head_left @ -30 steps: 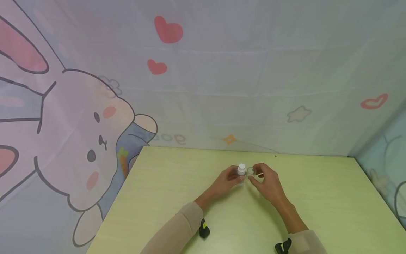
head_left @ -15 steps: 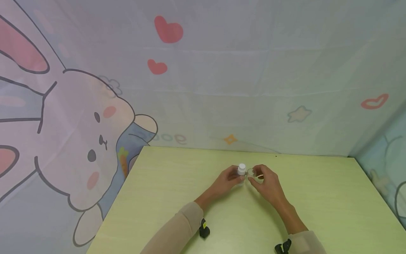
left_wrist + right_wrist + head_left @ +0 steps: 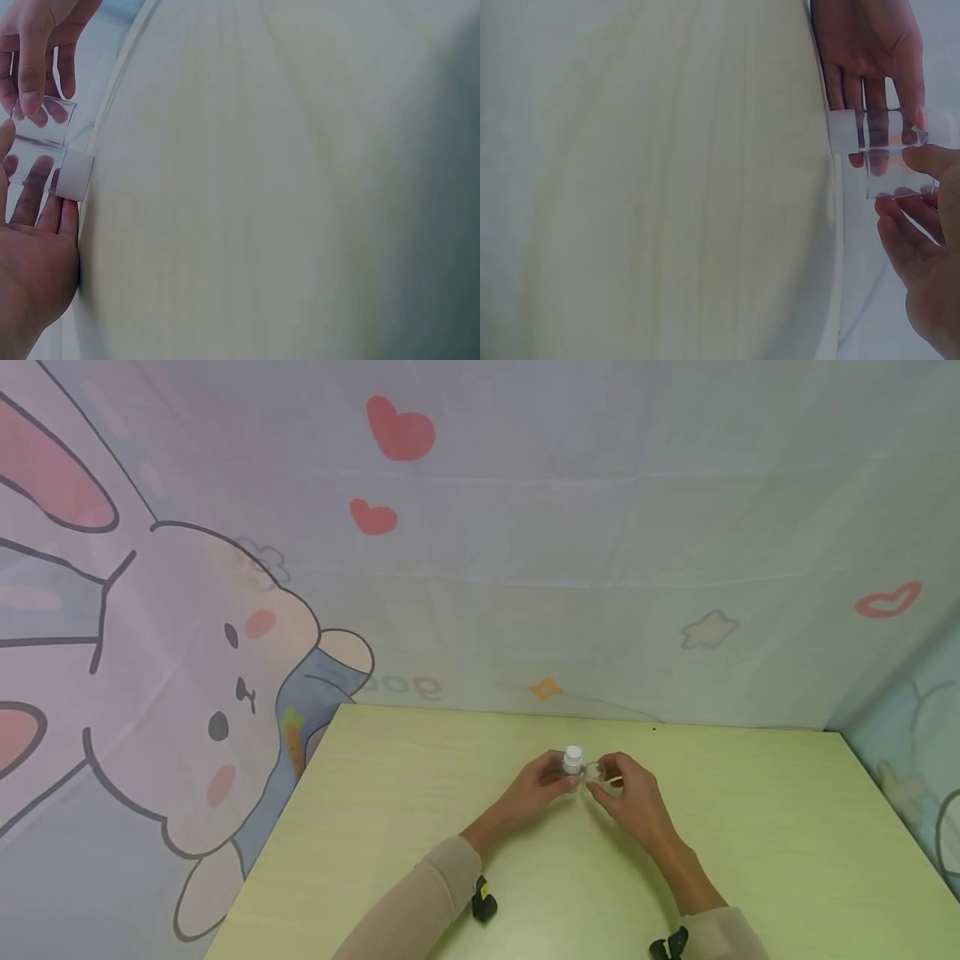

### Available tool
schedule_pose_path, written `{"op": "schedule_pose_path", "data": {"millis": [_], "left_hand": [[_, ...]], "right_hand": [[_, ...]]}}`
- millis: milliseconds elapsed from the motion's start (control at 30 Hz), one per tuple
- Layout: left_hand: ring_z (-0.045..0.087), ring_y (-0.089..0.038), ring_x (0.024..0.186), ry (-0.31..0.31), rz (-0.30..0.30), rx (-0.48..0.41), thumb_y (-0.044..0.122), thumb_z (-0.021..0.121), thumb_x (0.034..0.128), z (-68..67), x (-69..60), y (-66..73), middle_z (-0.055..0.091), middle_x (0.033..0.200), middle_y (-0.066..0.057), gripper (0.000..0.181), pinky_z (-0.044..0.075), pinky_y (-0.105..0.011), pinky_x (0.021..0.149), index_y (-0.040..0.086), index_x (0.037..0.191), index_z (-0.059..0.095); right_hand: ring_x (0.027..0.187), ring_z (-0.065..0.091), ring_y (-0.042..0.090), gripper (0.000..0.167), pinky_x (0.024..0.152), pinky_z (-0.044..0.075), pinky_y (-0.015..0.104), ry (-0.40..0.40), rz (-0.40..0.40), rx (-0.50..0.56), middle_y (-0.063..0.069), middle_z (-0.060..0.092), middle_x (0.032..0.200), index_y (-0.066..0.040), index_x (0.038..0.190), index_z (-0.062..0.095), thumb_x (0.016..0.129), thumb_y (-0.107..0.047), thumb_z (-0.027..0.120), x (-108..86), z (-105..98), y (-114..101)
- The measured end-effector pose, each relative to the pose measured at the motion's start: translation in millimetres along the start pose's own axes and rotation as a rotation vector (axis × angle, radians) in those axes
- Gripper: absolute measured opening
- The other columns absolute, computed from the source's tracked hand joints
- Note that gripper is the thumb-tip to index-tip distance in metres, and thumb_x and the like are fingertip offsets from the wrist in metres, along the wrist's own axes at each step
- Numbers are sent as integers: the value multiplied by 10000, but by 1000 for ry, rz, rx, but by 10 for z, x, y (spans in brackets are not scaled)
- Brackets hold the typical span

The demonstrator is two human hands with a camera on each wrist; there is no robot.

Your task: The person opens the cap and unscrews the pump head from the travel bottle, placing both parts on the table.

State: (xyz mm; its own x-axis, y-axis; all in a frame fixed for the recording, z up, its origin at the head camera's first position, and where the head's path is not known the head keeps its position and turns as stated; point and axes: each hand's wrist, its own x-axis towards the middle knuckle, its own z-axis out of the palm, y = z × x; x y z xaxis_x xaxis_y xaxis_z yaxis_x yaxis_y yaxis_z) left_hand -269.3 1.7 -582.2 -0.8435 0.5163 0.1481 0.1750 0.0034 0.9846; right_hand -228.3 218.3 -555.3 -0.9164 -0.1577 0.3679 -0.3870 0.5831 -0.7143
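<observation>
A small clear bottle [image 3: 889,124] with white parts at both ends stands upright on the table in the right wrist view. In the head view mainly its white top [image 3: 573,754] shows. My left hand [image 3: 534,789] holds this bottle with thumb and fingers around its sides. Close beside it is a clear, cup-like cylinder [image 3: 43,120], pinched between thumb and fingers of my right hand [image 3: 633,793]. A small gap separates the cylinder's lower rim from the table in both wrist views. Whether the two clear things touch, I cannot tell.
The pale yellow-green table [image 3: 390,777] extends around both hands. Behind it hangs a printed cloth [image 3: 510,610] with a rabbit and hearts. A black wrist device [image 3: 483,902] sits by the left sleeve, another [image 3: 670,945] by the right.
My right hand and the clear cylinder have shifted slightly down in the head view, towards the person. The left hand and the bottle have stayed nearly still.
</observation>
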Motion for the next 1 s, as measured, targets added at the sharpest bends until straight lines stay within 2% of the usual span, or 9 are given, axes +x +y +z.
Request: {"op": "schedule_pose_path", "data": {"millis": [333, 733, 1000], "left_hand": [[647, -225, 1286, -5, -8, 12, 130, 643, 1080, -7, -1, 1, 651, 1416, -141, 357, 532, -315, 1074, 58, 1421, 568], [649, -163, 1273, -9, -19, 33, 166, 640, 1085, -19, -1, -5, 663, 1409, -75, 346, 527, -294, 1071, 113, 1421, 576], [654, -165, 1265, -2, -18, 34, 159, 640, 1085, -15, 9, -16, 669, 1402, -88, 335, 530, -290, 1065, 102, 1410, 582]], "right_hand": [[1017, 698, 313, 327, 871, 612, 500, 1, -4, 1, 117, 709, 1077, 8, 1189, 643, 922, -41, 826, -15, 29, 36], [1021, 701, 309, 321, 868, 616, 503, -4, -13, -5, 106, 707, 1078, 7, 1183, 641, 928, -58, 825, -27, 47, 57], [1022, 700, 302, 331, 873, 616, 501, -13, -3, -13, 101, 708, 1077, 8, 1184, 641, 921, -58, 832, -21, 56, 77]]}}
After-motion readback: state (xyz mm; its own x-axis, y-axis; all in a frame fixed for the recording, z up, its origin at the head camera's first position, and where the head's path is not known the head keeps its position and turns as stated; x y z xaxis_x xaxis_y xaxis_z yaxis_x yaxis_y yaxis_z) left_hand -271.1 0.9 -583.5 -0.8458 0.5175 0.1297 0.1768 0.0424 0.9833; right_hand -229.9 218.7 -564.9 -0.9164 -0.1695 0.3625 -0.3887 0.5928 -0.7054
